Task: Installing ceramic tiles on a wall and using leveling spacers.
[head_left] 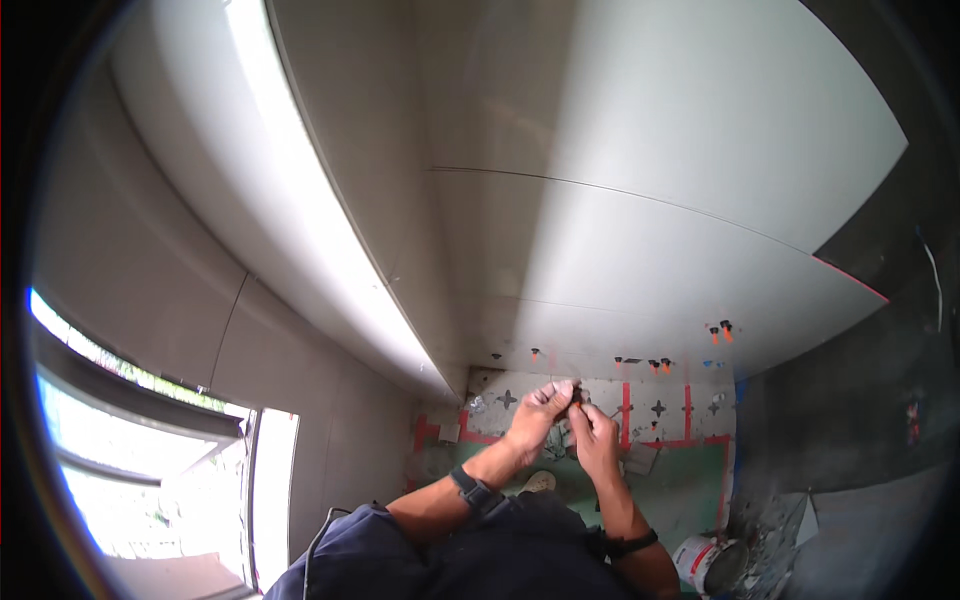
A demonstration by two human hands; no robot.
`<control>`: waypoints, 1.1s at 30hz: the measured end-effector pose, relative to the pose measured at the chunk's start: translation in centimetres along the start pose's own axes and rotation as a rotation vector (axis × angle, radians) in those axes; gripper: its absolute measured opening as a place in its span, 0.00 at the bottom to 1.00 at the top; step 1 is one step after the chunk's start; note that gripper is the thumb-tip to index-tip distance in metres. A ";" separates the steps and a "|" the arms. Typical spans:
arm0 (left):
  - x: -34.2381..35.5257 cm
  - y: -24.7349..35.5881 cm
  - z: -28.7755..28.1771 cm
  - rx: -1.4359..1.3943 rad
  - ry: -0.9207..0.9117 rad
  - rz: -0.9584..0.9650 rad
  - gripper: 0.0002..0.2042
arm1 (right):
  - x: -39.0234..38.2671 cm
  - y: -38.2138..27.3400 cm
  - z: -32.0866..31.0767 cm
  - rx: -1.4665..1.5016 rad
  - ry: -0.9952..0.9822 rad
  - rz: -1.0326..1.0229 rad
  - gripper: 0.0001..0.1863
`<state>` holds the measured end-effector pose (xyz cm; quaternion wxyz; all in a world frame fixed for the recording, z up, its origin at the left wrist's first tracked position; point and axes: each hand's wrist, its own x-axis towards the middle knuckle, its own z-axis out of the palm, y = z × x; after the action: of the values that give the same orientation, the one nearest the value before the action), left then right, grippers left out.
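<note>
My left hand (pixel 537 420) and my right hand (pixel 597 437) are close together in front of me, low in the view near the base of the tiled wall. Pinched between their fingertips is a small black-and-orange piece (pixel 576 402) that looks like a tile levelling knob; the fingers partly cover it. Similar black-and-orange knobs stick out of the wall beyond, among them one knob (pixel 535 353) past my left hand and a pair to the right, including this knob (pixel 726 330). A dark band circles each wrist.
Large pale tiles (pixel 640 230) cover the wall ahead. A window (pixel 150 470) stands at the left. Red tape (pixel 626 410) crosses the lower strip and borders the green floor (pixel 690 480). At lower right are a white bucket (pixel 696 562), debris and a dark wall (pixel 840 400).
</note>
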<state>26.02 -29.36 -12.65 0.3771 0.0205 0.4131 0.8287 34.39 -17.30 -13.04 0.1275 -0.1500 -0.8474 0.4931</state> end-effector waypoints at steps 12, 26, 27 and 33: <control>6.2 15.8 -2.4 -0.136 0.063 0.358 0.26 | 19.5 -15.8 4.6 0.500 -0.083 -0.147 0.18; 10.6 19.1 -2.3 -0.080 0.269 0.583 0.16 | 26.6 -18.3 9.8 0.551 0.112 -0.012 0.17; 10.6 19.1 -2.1 -0.085 0.263 0.582 0.16 | 26.7 -18.0 9.9 0.508 0.137 -0.048 0.16; 10.9 19.3 -2.1 -0.104 0.281 0.596 0.16 | 26.4 -18.4 9.8 0.476 0.129 0.017 0.16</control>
<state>5.75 -31.05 -3.52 0.0581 0.0066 0.3940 0.9173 4.06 -23.70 0.14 0.2089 -0.1538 -0.6964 0.6691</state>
